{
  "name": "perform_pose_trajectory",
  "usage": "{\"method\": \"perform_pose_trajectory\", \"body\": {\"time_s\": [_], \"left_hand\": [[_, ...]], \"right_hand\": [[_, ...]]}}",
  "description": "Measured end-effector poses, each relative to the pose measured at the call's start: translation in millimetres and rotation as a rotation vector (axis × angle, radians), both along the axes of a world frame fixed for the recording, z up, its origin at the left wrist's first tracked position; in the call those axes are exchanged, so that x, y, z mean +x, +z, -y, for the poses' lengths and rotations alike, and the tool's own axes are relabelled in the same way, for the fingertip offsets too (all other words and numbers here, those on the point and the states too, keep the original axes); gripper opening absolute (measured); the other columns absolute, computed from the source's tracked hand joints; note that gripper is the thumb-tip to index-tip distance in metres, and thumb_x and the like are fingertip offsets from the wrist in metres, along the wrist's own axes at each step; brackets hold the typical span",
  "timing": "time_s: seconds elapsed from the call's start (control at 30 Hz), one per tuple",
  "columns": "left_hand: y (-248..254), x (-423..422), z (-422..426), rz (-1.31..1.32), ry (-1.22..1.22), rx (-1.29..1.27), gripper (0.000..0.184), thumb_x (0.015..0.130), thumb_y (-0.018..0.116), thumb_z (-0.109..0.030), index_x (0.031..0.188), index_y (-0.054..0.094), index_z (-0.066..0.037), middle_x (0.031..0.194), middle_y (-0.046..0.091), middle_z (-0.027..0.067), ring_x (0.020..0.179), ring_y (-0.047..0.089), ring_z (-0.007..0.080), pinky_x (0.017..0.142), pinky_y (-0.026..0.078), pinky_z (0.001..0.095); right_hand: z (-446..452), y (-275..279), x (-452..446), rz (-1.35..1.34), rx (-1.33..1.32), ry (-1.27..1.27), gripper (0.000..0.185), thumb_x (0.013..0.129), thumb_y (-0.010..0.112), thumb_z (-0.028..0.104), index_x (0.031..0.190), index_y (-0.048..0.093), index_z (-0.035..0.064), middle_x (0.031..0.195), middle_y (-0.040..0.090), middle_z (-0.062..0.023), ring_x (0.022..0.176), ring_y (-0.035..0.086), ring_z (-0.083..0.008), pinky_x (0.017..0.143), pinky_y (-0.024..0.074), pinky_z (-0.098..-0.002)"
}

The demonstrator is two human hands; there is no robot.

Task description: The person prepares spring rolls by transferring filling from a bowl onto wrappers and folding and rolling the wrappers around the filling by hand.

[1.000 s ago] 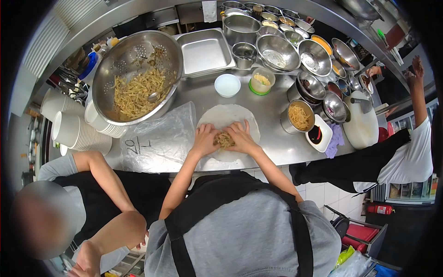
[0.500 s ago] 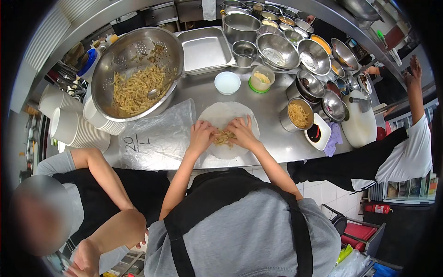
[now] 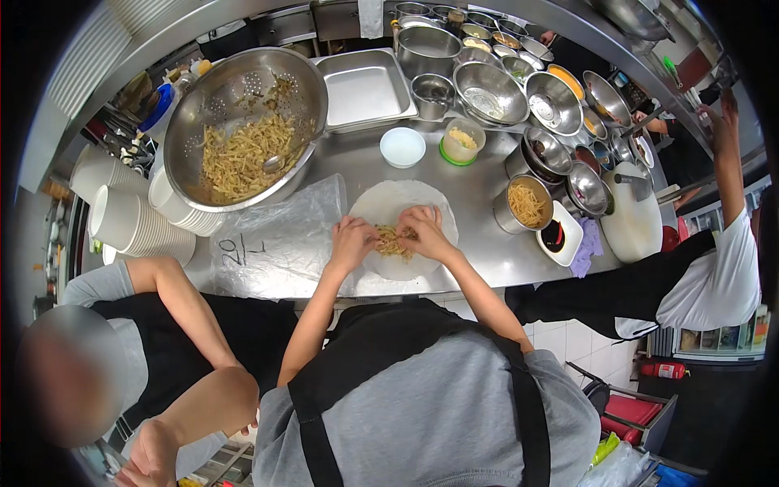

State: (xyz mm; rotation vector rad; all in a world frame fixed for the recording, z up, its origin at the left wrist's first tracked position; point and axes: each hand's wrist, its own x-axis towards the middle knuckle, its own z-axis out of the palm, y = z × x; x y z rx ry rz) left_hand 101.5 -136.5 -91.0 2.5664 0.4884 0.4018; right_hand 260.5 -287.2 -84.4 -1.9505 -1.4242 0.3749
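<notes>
A thin round wrapper [image 3: 399,197] lies flat on the steel counter in front of me. On its lower middle sits a heap of shredded filling [image 3: 392,244]. My left hand [image 3: 355,242] presses the heap's left end with curled, closed fingers. From the right, my right hand [image 3: 425,232] closes its bent fingers on the other end. The fingertips are partly hidden in the filling. At the upper left, a large perforated colander [image 3: 182,105] holds more of this filling and a spoon [image 3: 274,163].
A plastic bag [image 3: 280,243] marked in black lies left of the wrapper. Beyond it are a white bowl [image 3: 402,148] and a green-based tub [image 3: 463,141]. A pot of yellow strips [image 3: 526,203] stands right. Co-workers stand on both sides; stacked white containers [image 3: 134,223] are at left.
My right hand's fingers have drawn in and bunched more at the filling. My left hand stays nearly in place. The co-worker's raised arm at right has shifted slightly.
</notes>
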Motion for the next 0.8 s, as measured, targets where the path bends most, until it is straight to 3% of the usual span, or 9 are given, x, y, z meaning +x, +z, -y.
{"method": "perform_pose_trajectory", "body": {"time_s": [0.1,0.2,0.4,0.47,0.6,0.8], "left_hand": [[6,8,0,0.009,0.040,-0.041,0.025,0.067,0.074,-0.018,0.090,0.065,-0.016,0.096,0.060,-0.0019,0.101,0.048,0.0235,0.087,0.034,0.0412],[3,14,-1,-0.019,0.047,-0.052,0.033,0.067,0.074,-0.019,0.098,0.062,-0.016,0.102,0.058,0.0012,0.104,0.047,0.0256,0.087,0.034,0.0416],[21,11,25,-0.043,0.022,-0.010,0.060,0.061,0.079,-0.030,0.114,0.055,-0.014,0.115,0.049,0.0069,0.111,0.041,0.0284,0.091,0.032,0.0434],[12,13,33,-0.021,-0.026,0.032,0.066,0.059,0.080,-0.031,0.116,0.053,-0.013,0.115,0.047,0.0085,0.113,0.039,0.0290,0.093,0.030,0.0436],[-1,21,32,-0.023,-0.059,0.106,0.056,0.059,0.079,-0.026,0.109,0.058,-0.013,0.110,0.049,0.0054,0.112,0.040,0.0272,0.093,0.029,0.0425],[4,25,31,0.036,-0.114,0.038,0.037,0.061,0.077,-0.018,0.096,0.065,-0.014,0.106,0.052,0.0033,0.109,0.041,0.0264,0.092,0.029,0.0423]], "right_hand": [[-19,-11,-7,0.076,0.025,-0.151,0.010,0.064,0.073,0.018,0.070,0.067,0.0129,0.105,0.051,-0.0029,0.117,0.038,-0.0245,0.104,0.0076,-0.0645],[-31,-11,-7,0.190,-0.167,-0.106,0.011,0.068,0.071,0.021,0.072,0.067,0.0115,0.107,0.051,-0.0023,0.114,0.040,-0.0253,0.103,0.0109,-0.0640],[-7,15,9,0.111,-0.091,-0.085,0.008,0.067,0.072,0.019,0.073,0.068,0.0148,0.108,0.051,-0.0012,0.117,0.039,-0.0247,0.103,0.0106,-0.0642],[7,8,8,0.206,-0.044,-0.047,0.007,0.066,0.072,0.016,0.071,0.068,0.0146,0.107,0.051,-0.0026,0.117,0.039,-0.0254,0.103,0.0103,-0.0657],[12,8,1,0.129,0.022,-0.171,0.006,0.066,0.071,0.012,0.071,0.068,0.0143,0.109,0.050,-0.0029,0.119,0.037,-0.0252,0.103,0.0096,-0.0664],[25,5,5,0.321,-0.061,-0.137,0.008,0.066,0.073,0.014,0.073,0.068,0.0150,0.109,0.049,-0.0019,0.118,0.036,-0.0257,0.103,0.0110,-0.0656]]}}
